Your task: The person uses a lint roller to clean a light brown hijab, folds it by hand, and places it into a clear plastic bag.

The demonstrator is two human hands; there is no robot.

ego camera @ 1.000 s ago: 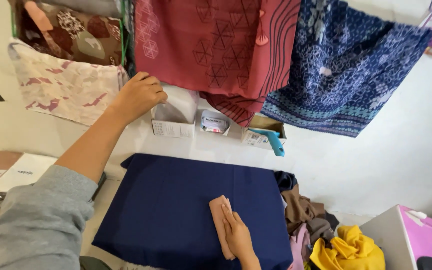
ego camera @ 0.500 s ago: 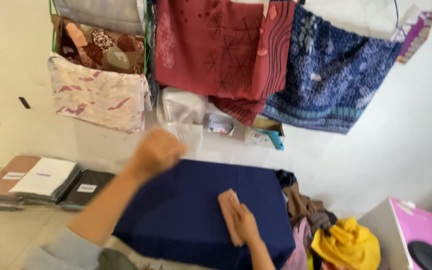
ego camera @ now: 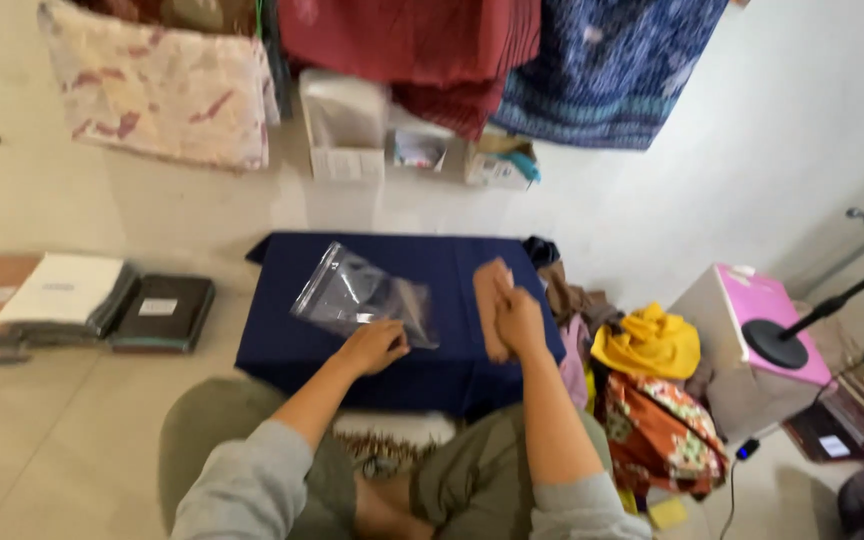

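Note:
A folded dark blue cloth point(ego camera: 452, 350) lies spread on the floor in front of my knees. On it rests a clear plastic bag point(ego camera: 357, 295), and my left hand point(ego camera: 374, 345) grips the bag's near edge. My right hand point(ego camera: 514, 318) holds a flat tan block point(ego camera: 489, 300) upright over the right part of the cloth, fingers closed around it.
Patterned fabrics point(ego camera: 162, 85) hang along the far wall above small white boxes point(ego camera: 344, 125). Stacked flat packages point(ego camera: 62, 300) lie at the left. A heap of coloured cloths point(ego camera: 647, 345), a pink-topped box point(ego camera: 757, 320) and a stand base point(ego camera: 780, 342) crowd the right.
My left hand has come back from the boxes by the wall with a clear plastic bag and laid it on the blue cloth. The right hand lifted the tan block slightly. The view tilted down.

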